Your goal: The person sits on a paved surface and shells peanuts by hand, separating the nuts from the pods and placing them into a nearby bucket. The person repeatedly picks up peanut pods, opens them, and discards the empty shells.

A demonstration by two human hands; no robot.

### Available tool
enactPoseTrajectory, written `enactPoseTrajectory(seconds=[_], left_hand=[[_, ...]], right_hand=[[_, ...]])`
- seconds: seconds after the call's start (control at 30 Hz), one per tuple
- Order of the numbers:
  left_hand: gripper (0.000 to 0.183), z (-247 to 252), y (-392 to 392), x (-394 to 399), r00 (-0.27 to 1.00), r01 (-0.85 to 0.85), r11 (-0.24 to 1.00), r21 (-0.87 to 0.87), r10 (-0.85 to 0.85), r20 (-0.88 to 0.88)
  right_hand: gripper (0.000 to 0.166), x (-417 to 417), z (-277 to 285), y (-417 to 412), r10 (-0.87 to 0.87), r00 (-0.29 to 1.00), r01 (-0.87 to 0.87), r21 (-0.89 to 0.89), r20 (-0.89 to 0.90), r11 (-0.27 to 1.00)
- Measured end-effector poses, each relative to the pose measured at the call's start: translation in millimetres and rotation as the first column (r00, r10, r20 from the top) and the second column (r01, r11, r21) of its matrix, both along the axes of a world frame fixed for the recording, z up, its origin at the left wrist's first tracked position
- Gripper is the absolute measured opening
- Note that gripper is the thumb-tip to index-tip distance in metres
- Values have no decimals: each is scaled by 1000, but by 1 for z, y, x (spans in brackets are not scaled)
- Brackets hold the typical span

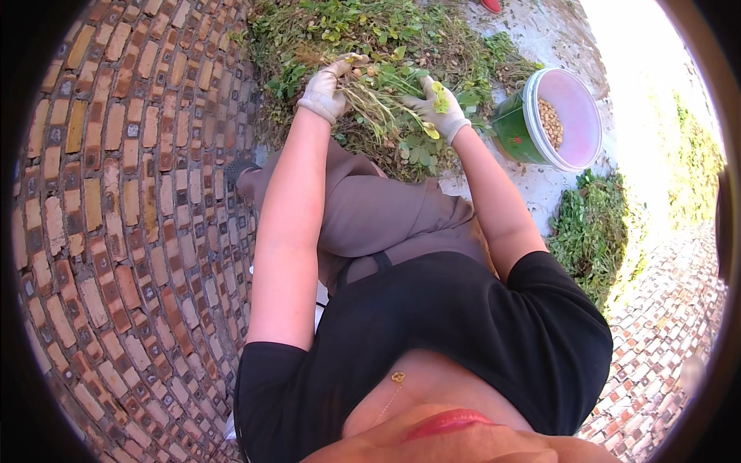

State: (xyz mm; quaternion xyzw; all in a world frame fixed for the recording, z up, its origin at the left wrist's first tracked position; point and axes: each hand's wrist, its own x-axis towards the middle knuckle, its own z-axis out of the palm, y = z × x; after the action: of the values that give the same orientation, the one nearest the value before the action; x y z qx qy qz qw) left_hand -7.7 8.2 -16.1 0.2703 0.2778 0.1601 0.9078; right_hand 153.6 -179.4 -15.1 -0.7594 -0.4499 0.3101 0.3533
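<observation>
My left hand (pixel 331 88), in a pale knitted work glove, grips the root end of a bunch of peanut plants (pixel 376 95), where several pods show by the fingers. On the right of the bunch, my right hand (pixel 438 110), gloved alike, is round the leafy green stems; leaves partly cover its fingers. Both hands are over a large heap of pulled peanut plants (pixel 370 29) in front of my knees. To the right of my right hand stands a green plastic bucket (pixel 512 124) with a white rim, tilted in view, with peanuts (pixel 550 124) inside it.
A brick wall (pixel 116 173) runs along my left side. A second pile of green plants (pixel 593 231) lies at the right, below the bucket. Pale concrete ground (pixel 535 194) shows around the bucket. A red shoe (pixel 491 5) is at the top edge.
</observation>
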Motion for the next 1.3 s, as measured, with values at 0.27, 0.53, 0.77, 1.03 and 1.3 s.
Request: enactPoseTrajectory(seconds=[0.27,0.53,0.77,1.03,1.3], left_hand=[[73,9,-4,-4,898,71,958,276,58,-435],[57,17,-6,30,945,-63,925,375,176,-276],[19,7,13,45,941,-200,943,266,260,-217],[16,13,27,15,919,-325,925,195,358,-166],[19,26,27,-13,897,-375,906,198,408,-170]], right_hand=[[39,90,-124,-228,-382,887,393,11,259,920],[43,97,36,-554,-616,-573,721,-23,541,-692],[28,86,-48,-500,-638,141,941,-303,757,-151],[44,15,-213,-110,293,947,-141,-650,131,747],[49,-36,-270,-1,498,833,-459,-802,-239,383]])
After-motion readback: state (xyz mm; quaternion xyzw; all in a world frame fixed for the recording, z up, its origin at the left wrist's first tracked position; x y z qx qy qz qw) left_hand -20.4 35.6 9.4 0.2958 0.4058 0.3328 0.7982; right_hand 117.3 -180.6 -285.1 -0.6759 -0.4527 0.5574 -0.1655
